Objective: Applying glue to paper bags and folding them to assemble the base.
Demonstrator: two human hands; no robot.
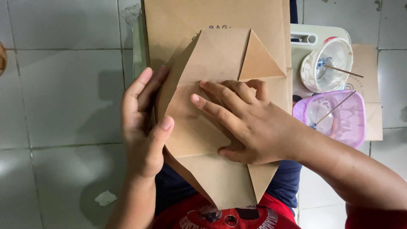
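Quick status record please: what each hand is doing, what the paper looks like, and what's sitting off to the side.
left hand: grips the left edge of the paper bag, thumb on top
right hand: pressed flat on the bag's middle, fingers spread along a crease
bag: brown, end folded open into a diamond, triangular flap at upper right
side items: white cup and purple tub, each with a thin stick in it
floor: pale tiles
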